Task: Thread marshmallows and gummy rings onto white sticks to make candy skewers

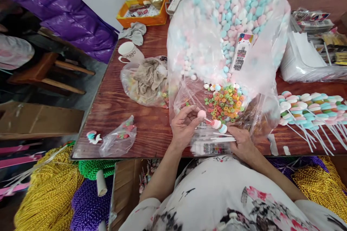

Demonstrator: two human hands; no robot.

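Note:
My left hand (185, 124) pinches a round pink candy (201, 114) between thumb and fingers. Close to that candy is the tip of a thin white stick threaded with a red ring, a white candy (216, 124) and a pale blue candy (222, 129). My right hand (241, 140) closes around the stick's other end, its fingers partly hidden. Beside the right fingers lie several loose white sticks (223, 139) on printed packets (207, 148). Just beyond both hands is a heap of small coloured ring candies (227, 103) on clear plastic.
A big clear bag of pastel candies (200, 43) covers the middle. Finished candy sticks (311, 112) lie to the right, below a clear tub (306, 72). At left are a mug (130, 51), a bag with a cloth (150, 79) and a small plastic bag (120, 139).

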